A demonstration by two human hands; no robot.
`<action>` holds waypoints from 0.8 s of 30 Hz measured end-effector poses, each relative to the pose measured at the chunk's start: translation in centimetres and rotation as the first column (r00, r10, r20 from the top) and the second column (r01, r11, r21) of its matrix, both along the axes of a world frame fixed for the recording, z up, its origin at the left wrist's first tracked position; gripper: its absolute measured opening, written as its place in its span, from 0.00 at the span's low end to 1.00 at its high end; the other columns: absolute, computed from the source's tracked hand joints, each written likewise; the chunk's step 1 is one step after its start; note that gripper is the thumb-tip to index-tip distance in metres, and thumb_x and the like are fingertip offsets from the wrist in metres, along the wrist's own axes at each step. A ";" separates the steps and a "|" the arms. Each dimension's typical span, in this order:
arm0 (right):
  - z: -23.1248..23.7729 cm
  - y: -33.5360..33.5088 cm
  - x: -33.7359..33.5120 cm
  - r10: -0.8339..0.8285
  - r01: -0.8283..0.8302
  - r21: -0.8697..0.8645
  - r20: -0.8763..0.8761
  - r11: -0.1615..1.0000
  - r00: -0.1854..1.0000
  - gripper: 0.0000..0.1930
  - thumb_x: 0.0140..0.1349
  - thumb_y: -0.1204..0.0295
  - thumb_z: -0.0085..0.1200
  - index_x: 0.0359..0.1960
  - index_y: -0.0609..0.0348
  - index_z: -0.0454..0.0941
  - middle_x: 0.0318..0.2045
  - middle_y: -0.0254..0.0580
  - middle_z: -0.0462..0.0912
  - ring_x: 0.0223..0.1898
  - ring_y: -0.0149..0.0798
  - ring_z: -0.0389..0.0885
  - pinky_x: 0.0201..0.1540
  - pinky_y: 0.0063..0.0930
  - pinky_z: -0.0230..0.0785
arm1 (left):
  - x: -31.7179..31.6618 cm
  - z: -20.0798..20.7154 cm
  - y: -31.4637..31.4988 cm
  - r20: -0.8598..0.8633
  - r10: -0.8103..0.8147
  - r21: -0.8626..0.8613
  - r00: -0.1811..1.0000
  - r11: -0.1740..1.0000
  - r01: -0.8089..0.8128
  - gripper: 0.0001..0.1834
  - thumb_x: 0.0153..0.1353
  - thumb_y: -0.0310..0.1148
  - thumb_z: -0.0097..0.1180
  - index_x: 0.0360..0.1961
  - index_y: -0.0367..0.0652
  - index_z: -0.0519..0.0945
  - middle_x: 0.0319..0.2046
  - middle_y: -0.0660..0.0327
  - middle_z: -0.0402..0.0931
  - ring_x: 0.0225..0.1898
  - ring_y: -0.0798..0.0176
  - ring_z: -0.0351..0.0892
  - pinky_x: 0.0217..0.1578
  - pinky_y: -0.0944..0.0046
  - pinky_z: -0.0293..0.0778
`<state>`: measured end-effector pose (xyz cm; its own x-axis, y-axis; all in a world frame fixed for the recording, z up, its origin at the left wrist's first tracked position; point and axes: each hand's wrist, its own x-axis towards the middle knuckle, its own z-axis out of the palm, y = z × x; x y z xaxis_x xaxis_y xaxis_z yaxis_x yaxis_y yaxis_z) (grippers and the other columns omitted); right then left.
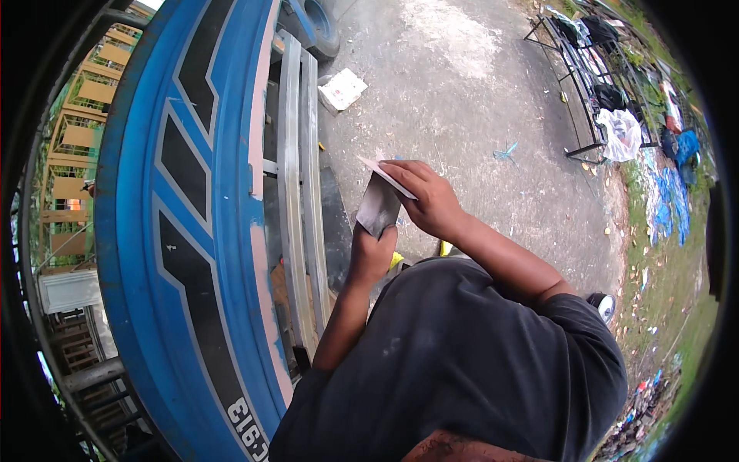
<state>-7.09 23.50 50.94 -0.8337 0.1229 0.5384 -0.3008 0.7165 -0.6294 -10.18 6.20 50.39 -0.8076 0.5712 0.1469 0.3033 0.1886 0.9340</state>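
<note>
1 black short-sleeved cloth shirt lies nearest the camera, right of 1 long blue metal panel bearing 3 black, grey-edged stripes. Along the panel's right edge run 2 silver-grey metal rails. Farther right of the panel, 2 bare hands meet: the right hand, its forearm slanting inward, bends its fingers over 1 pale flat sheet; the left hand, its forearm raised, grips 1 dark-grey flat sheet, thumb on its lower end, fingers hidden. I cannot tell whether both sheets are 1 folded piece.
</note>
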 end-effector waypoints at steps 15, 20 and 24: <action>-1.0 2.4 1.0 -0.005 -0.013 -0.580 -0.030 0.814 1.000 0.16 0.70 0.74 0.47 0.56 0.67 0.74 0.54 0.51 0.77 0.56 0.45 0.76 0.59 0.35 0.66 | -1.5 -0.7 -3.6 0.737 -0.337 0.562 0.586 0.787 -0.254 0.30 0.72 0.50 0.47 0.66 0.40 0.66 0.58 0.53 0.75 0.55 0.52 0.79 0.41 0.47 0.84; 0.4 1.1 4.5 0.256 -0.312 -0.301 -0.212 0.901 0.943 0.23 0.65 0.77 0.49 0.63 0.61 0.71 0.62 0.56 0.72 0.64 0.56 0.72 0.65 0.43 0.64 | -3.6 -1.4 -5.4 0.814 -0.258 0.470 0.521 0.819 -0.329 0.25 0.70 0.45 0.50 0.61 0.41 0.70 0.55 0.54 0.77 0.51 0.53 0.82 0.33 0.51 0.87; 0.9 2.2 2.6 0.215 -0.257 -0.269 -0.178 0.928 0.960 0.22 0.65 0.77 0.50 0.62 0.61 0.71 0.61 0.55 0.73 0.62 0.53 0.74 0.63 0.41 0.65 | -3.6 -0.4 -5.5 0.783 -0.290 0.470 0.550 0.855 -0.218 0.22 0.70 0.40 0.50 0.59 0.37 0.71 0.53 0.52 0.77 0.50 0.55 0.83 0.34 0.54 0.88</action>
